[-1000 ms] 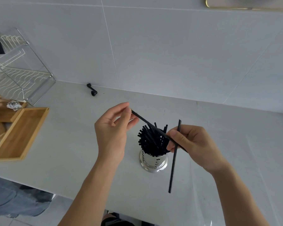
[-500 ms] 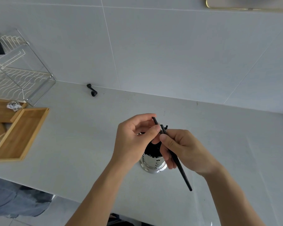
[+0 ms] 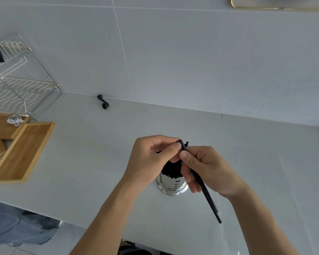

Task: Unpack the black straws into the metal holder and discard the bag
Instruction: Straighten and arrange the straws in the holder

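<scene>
free: bare counter [image 3: 92,162] between wooden tray [image 3: 22,153] and metal holder [image 3: 172,183] | blocked: both hands above the holder mouth, held straws [image 3: 206,196] slanting across its right side | left edge: dish rack [image 3: 20,83] | back: small black crank [image 3: 103,102] by wall

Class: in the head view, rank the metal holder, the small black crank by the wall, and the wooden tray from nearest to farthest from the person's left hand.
1. Metal holder, directly under the left hand.
2. Black crank, back by the wall.
3. Wooden tray, far left.
</scene>
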